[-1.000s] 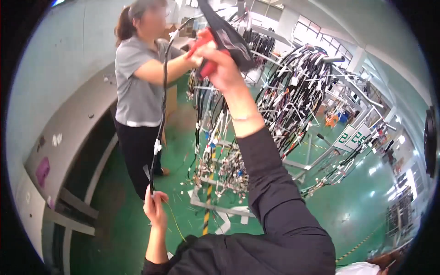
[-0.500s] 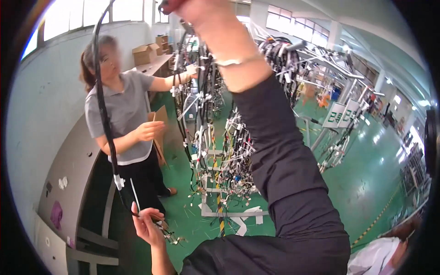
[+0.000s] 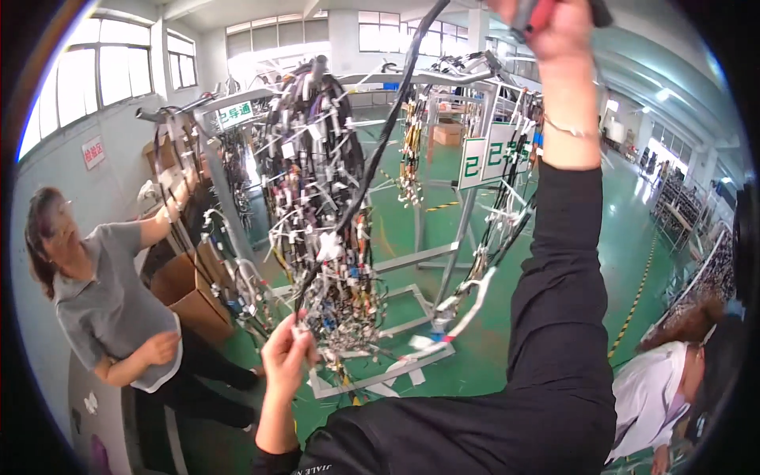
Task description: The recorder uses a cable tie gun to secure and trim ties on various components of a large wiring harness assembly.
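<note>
Green floor (image 3: 483, 364); rack (image 3: 225, 199) top edge, bundle (image 3: 305, 150) already hung; one cable (image 3: 388, 127), left hand (image 3: 285, 352) pinching; red item (image 3: 541, 14), right hand (image 3: 566, 36) clenching.

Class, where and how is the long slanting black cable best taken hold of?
Probably close around the black cable on its stretch above the white patch, coming from the right: there it runs slim and gently curved, while the hanging wire bundle shows to its left.
</note>
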Demonstrator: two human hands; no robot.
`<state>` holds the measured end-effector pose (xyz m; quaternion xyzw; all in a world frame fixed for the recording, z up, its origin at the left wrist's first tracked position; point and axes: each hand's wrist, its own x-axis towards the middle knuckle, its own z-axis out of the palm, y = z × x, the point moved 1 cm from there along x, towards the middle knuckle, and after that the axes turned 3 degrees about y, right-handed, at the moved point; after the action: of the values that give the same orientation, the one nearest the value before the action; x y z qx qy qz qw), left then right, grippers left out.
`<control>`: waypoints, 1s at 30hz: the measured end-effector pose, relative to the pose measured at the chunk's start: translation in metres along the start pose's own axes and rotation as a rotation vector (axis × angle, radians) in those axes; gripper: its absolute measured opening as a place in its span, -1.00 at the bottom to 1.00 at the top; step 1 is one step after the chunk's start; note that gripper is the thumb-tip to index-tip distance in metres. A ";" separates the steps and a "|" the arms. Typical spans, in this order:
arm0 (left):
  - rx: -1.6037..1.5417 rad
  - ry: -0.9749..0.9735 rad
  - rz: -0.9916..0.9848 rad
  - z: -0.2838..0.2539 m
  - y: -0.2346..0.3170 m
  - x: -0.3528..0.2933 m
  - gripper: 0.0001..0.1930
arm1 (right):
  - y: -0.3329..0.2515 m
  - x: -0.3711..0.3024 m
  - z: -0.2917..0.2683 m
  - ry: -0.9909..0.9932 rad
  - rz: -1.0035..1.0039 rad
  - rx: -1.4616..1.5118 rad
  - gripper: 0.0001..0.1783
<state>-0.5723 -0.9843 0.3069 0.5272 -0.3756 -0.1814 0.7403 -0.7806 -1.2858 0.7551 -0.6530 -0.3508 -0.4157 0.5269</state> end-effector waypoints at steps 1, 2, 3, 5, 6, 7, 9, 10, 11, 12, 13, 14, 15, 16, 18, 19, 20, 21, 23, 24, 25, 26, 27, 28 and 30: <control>-0.075 0.021 0.057 0.027 -0.016 0.013 -0.68 | 0.009 0.018 -0.054 -0.114 0.138 0.007 -0.69; -0.074 0.072 0.043 0.046 -0.036 0.019 -0.80 | 0.037 0.023 -0.068 -0.065 0.182 0.128 -0.70; -0.063 0.045 0.059 0.067 -0.053 0.029 -0.86 | 0.066 0.042 -0.103 -0.301 0.443 0.738 -0.72; -0.105 0.159 0.056 0.105 -0.070 0.028 -0.89 | 0.117 0.060 -0.159 -0.022 0.419 0.341 -0.66; -0.087 0.237 0.086 0.116 -0.075 0.023 -0.88 | 0.144 0.062 -0.147 -0.027 0.457 0.281 -0.74; -0.126 0.356 0.005 0.131 -0.085 0.017 -0.84 | 0.170 0.062 -0.132 -0.041 0.492 0.225 -0.82; -0.099 0.343 -0.055 0.162 -0.120 0.012 -0.76 | 0.192 0.039 -0.171 -0.138 0.628 0.200 -0.69; -0.133 0.358 -0.115 0.179 -0.131 0.007 -0.76 | 0.198 0.013 -0.175 0.087 0.699 0.211 -0.68; -0.115 0.327 -0.111 0.191 -0.148 0.002 -0.74 | 0.195 -0.007 -0.188 0.063 0.697 0.139 -0.73; -0.179 0.316 -0.130 0.203 -0.167 -0.004 -0.73 | 0.199 -0.029 -0.215 0.061 0.760 0.247 -0.71; -0.179 0.414 -0.207 0.194 -0.195 -0.013 -0.73 | 0.234 -0.053 -0.182 0.307 0.817 0.147 -0.72; -0.170 0.492 -0.250 0.194 -0.208 -0.034 -0.73 | 0.245 -0.062 -0.180 0.018 0.902 0.120 -0.60; -0.076 0.600 -0.330 0.191 -0.203 -0.051 -0.75 | 0.244 -0.083 -0.148 0.133 0.882 -0.039 -0.70; -0.102 0.613 -0.289 0.180 -0.223 -0.067 -0.77 | 0.230 -0.110 -0.120 0.111 0.785 -0.202 -0.67; 0.049 0.621 -0.265 0.166 -0.220 -0.085 -0.76 | 0.203 -0.182 -0.100 0.096 0.443 -0.410 -0.59; 0.015 0.664 -0.297 0.163 -0.202 -0.087 -0.75 | 0.178 -0.222 -0.084 0.077 0.300 -0.634 -0.56; 0.084 0.546 -0.273 0.157 -0.185 -0.073 -0.71 | 0.137 -0.264 -0.066 0.201 0.336 -0.794 -0.55; 0.136 0.475 -0.316 0.149 -0.174 -0.066 -0.68 | 0.123 -0.306 -0.060 0.148 0.170 -0.817 -0.61; -0.065 0.458 -0.332 0.150 -0.115 -0.063 -0.62 | 0.126 -0.369 -0.049 -0.231 0.096 -0.593 -0.68; -0.179 0.407 -0.317 0.146 -0.095 -0.064 -0.62 | 0.127 -0.394 -0.042 -0.340 0.321 -0.561 -0.61; -0.300 0.393 -0.298 0.146 -0.085 -0.064 -0.61 | 0.143 -0.428 -0.034 -0.214 0.394 -0.477 -0.56; -0.316 0.361 -0.310 0.145 -0.069 -0.067 -0.61 | 0.152 -0.437 -0.030 -0.401 0.521 -0.532 -0.51; -0.344 0.318 -0.306 0.147 -0.059 -0.071 -0.60 | 0.168 -0.451 -0.027 -0.375 0.611 -0.416 -0.52; -0.369 0.274 -0.297 0.147 -0.050 -0.074 -0.59 | 0.177 -0.453 -0.027 -0.456 0.498 -0.372 -0.58; -0.370 0.294 -0.312 0.154 -0.040 -0.081 -0.63 | 0.180 -0.451 -0.014 -0.535 0.477 -0.251 -0.64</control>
<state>-0.7357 -1.0448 0.2660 0.4551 -0.1391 -0.2804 0.8336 -0.8063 -1.3445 0.2735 -0.8613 -0.2606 -0.1359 0.4144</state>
